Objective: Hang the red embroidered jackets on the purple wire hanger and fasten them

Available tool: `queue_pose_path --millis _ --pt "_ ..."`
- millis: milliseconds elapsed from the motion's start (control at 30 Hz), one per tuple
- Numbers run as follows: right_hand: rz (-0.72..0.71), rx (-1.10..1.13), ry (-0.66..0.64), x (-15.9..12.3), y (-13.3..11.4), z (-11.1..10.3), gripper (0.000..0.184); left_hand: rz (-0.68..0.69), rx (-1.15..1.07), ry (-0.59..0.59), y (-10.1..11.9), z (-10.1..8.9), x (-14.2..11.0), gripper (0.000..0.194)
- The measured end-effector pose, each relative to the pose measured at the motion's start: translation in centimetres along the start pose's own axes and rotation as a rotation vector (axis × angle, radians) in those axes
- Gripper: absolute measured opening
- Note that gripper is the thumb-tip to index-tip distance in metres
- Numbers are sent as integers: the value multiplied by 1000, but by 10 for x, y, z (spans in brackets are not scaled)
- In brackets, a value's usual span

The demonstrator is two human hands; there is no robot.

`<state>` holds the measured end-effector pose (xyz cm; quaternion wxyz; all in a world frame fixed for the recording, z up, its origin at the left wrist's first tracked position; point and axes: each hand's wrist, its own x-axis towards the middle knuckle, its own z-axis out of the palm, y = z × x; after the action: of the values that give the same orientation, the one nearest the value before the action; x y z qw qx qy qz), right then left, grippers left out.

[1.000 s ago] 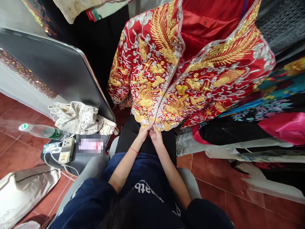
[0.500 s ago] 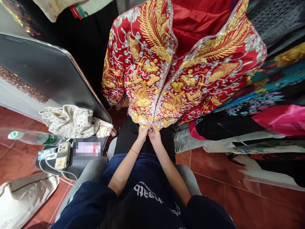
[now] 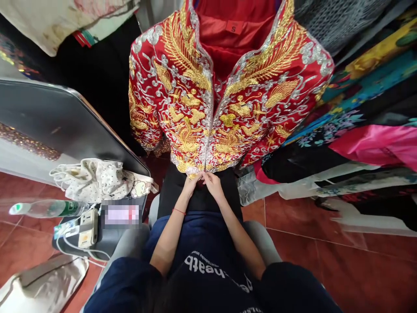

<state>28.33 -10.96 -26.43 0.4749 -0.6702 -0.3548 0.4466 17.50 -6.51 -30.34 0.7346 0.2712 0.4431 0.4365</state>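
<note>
A red jacket (image 3: 224,126) with dense gold and silver embroidery hangs in front of me, its collar spread and a red size label marked S (image 3: 234,27) showing inside. My left hand (image 3: 191,183) pinches the bottom hem beside the front opening. Right against it, my right hand (image 3: 212,181) grips the hem on the other side of the opening, thumb and fingertip together. The two front edges come together between my fingertips. What exactly lies under the fingers is too small to make out. Higher up, the front gapes at the neck.
To the left stands a black chair (image 3: 71,117). A spotted cloth bag (image 3: 97,178), a plastic bottle (image 3: 48,208) and a power strip with cables (image 3: 88,228) lie on or by its seat. Colourful garments (image 3: 352,108) hang at the right. A pale bag (image 3: 39,282) rests on the tiled floor.
My view has shifted, so the jacket's upper part appears further left and more upright. The neck opening looks narrower. Both hands remain at the hem, slightly lower in the picture.
</note>
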Motion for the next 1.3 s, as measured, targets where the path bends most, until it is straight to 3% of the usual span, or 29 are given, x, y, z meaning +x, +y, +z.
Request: queue_pose_path --millis 233,467,567,700,833,967,1033,1100,1200,1300 --pt "-120 -116 92 -9 -11 -1 33 0 28 -31 5 -4 -3 52" --pt "-46 82 -12 0 -5 9 40 -10 46 50 -4 -4 -2 39" --pt "-39 176 15 7 -13 16 44 -16 35 98 -12 -2 2 41" --pt "-114 284 67 13 -59 21 40 19 40 141 -10 1 6 47" --pt "-301 403 41 19 -121 15 29 54 95 165 7 2 0 48" --pt "-357 437 43 20 -143 9 28 113 209 284 39 -6 -12 47" --pt "-338 436 67 19 -138 9 29 217 293 347 62 -5 -15 49" --pt "-325 444 82 17 -132 10 31 465 519 326 88 7 -16 40" --pt "-320 441 69 14 -129 12 33 912 955 106 124 42 -16 21" --pt "-309 421 70 11 -135 13 35 1040 1141 45 145 76 -17 9"
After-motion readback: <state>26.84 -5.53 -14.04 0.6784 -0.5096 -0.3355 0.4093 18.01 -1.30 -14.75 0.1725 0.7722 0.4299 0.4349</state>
